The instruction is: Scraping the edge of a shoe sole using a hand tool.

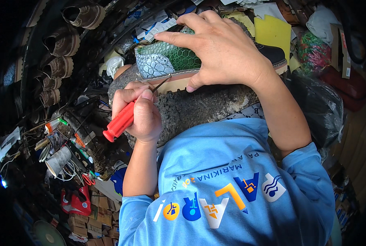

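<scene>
In my left hand [138,108] is an awl with a ribbed red handle [120,122], the fingers and thumb closed round it. Its thin dark shaft slants up to the right, and the tip meets the sole edge near one end of a shoe [185,61]. This shoe has green scale-patterned leather, a pale patch, a black part at the right, and a pinkish-tan layered sole edge. My right hand [228,51] spans the shoe from above, its thumb against the sole edge and fingers spread over the upper. Beneath lies a rough grey block [207,102].
Several brown shoes [60,41] line the left side. Yellow sheets [273,35] and papers lie behind the shoe. A dark plastic bag [318,106] is at the right. Tools, cords and a whitish cup [59,160] clutter the lower left, above small cardboard boxes [94,227].
</scene>
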